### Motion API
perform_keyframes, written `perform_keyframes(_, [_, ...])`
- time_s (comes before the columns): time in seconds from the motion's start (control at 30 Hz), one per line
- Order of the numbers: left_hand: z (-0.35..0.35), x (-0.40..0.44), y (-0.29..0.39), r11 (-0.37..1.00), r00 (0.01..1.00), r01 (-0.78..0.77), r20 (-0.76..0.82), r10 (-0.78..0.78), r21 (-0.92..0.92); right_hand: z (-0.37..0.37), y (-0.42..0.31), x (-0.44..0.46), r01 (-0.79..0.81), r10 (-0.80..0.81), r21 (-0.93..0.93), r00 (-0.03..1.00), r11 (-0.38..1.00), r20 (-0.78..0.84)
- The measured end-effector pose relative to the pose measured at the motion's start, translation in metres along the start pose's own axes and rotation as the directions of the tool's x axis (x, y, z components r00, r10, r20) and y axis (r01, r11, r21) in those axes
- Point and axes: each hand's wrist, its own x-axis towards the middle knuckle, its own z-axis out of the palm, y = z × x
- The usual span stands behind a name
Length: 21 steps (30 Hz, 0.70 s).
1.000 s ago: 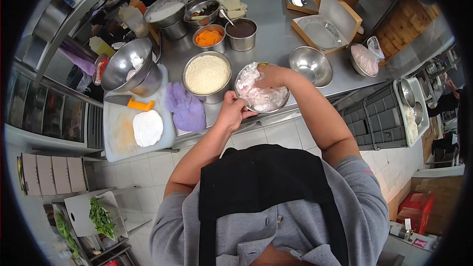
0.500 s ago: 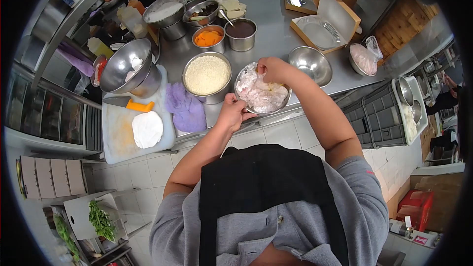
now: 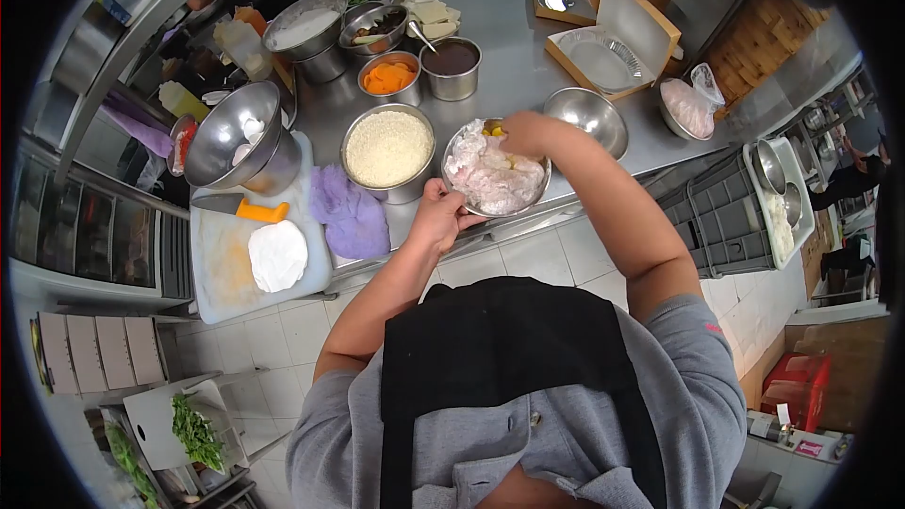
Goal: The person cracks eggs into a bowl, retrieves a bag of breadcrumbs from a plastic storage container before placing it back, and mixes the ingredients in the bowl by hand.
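Observation:
My left hand [image 3: 441,218] is closed on the near left rim of a metal bowl [image 3: 542,196] at the table's front edge. Pale, floury pieces [image 3: 490,174] fill this bowl, with something yellow at its far side. Over the bowl's far right part is my right hand [image 3: 526,135], its fingers bent down at the contents; the fingertips and anything in them are hidden. To the left stands a metal pot of white crumbs [image 3: 388,148]. An empty metal bowl [image 3: 586,123] sits just right of my right hand.
A purple cloth [image 3: 349,213] lies beside a cutting board [image 3: 219,273] bearing an orange-handled knife [image 3: 261,211] and a white round piece [image 3: 278,256]. Farther back are sliced carrots [image 3: 388,78], dark sauce [image 3: 451,58] and a foil tray in an open box [image 3: 603,61]. A grey crate [image 3: 721,226] stands right.
My right hand has lifted slightly out of the floury pieces and shifted to the bowl's far side, uncovering yellow there. My left hand stays on the rim. The whole view has shifted slightly.

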Motion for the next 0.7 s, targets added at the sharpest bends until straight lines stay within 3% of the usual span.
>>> perform_keyframes(0.03, [-0.001,0.001,-0.001,1.000,1.000,-0.003,-0.003,0.003,-0.004,0.008,0.003,0.003,0.003,-0.003,-0.004,1.000,1.000,0.001])
perform_keyframes(0.1, [-0.002,0.004,-0.004,0.999,0.999,-0.036,0.037,0.037,-0.018,0.024,0.010,0.003,-0.003,0.009,0.225,1.000,0.974,-0.025])
perform_keyframes(0.3, [-0.003,0.005,-0.002,0.999,1.000,-0.002,0.025,0.001,0.041,0.028,0.006,-0.003,0.091,-0.019,0.447,0.987,0.890,-0.162])
perform_keyframes(0.33, [-0.002,0.004,-0.002,0.999,1.000,-0.004,0.022,0.003,0.040,0.027,0.005,-0.004,0.094,-0.023,0.446,0.987,0.890,-0.162])
perform_keyframes(0.4, [0.001,0.004,-0.002,0.999,1.000,-0.004,0.005,0.004,0.038,0.027,0.002,-0.006,0.198,-0.078,0.347,0.941,0.917,-0.329])
perform_keyframes(0.43, [0.001,0.004,-0.002,0.999,1.000,-0.006,0.003,0.005,0.039,0.020,-0.001,-0.010,0.201,-0.081,0.347,0.941,0.916,-0.330])
perform_keyframes(0.5, [0.002,0.004,-0.002,1.000,1.000,-0.004,0.010,0.004,0.019,-0.002,-0.010,-0.025,0.151,-0.053,0.525,0.979,0.837,-0.197])
perform_keyframes(0.63, [0.006,0.006,-0.001,1.000,1.000,-0.007,0.010,0.007,0.006,-0.022,-0.022,-0.033,0.244,-0.149,0.471,0.962,0.848,-0.230])
perform_keyframes(0.7, [0.004,0.006,-0.002,1.000,1.000,-0.001,0.012,0.002,-0.005,-0.030,-0.023,-0.033,0.236,-0.178,0.554,0.971,0.798,-0.158])
